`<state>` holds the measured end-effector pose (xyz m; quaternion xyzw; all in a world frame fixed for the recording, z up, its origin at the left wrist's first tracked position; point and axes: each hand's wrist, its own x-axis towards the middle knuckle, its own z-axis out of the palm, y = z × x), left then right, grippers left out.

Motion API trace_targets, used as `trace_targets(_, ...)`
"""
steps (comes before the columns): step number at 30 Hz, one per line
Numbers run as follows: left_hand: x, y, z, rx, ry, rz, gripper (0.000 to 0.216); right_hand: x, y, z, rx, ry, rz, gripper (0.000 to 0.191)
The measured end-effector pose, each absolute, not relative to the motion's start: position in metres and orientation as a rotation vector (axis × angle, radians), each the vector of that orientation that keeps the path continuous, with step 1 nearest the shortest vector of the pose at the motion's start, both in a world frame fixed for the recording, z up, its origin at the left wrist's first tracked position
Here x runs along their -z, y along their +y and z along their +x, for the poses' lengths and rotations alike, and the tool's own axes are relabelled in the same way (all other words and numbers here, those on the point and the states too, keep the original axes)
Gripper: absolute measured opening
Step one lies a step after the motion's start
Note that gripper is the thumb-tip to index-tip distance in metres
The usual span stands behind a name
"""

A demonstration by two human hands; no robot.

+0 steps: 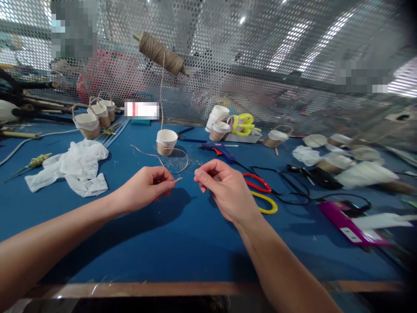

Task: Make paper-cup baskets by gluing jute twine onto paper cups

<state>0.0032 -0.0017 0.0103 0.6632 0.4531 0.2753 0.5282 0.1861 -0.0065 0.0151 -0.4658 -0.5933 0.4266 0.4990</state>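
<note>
One curled left hand [154, 186] pinches thin, fibrous twine [178, 179].

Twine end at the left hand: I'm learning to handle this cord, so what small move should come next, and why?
I'd probably bring the right hand slightly closer to meet the twine end: it pokes out of the left hand toward the right, with a visible gap between. Whether the right hand already pinches something is too small to tell.

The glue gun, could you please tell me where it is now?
In the head view, the glue gun lies just right of centre on the blue table, beyond the right hand and nearer than the stacked cups.
</note>
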Motion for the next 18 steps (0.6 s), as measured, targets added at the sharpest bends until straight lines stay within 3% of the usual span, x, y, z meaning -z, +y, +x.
trace_targets(5,-0.0087,-0.0010,0.0026,-0.659,1.017,1.462,0.014,-0.0146,-0.0064,0.1862,-0.936,-1.557,-1.223,0.014)
trace_targets(15,-0.0081,-0.0001,0.0022,-0.667,0.973,1.361,0.013,-0.0120,-0.0050,0.1853,-1.200,-1.490,-1.151,0.011)
trace_targets(18,-0.0076,0.0003,0.0019,-0.675,0.953,1.349,0.014,-0.0108,-0.0053,0.1830,-1.221,-1.455,-1.162,0.018)
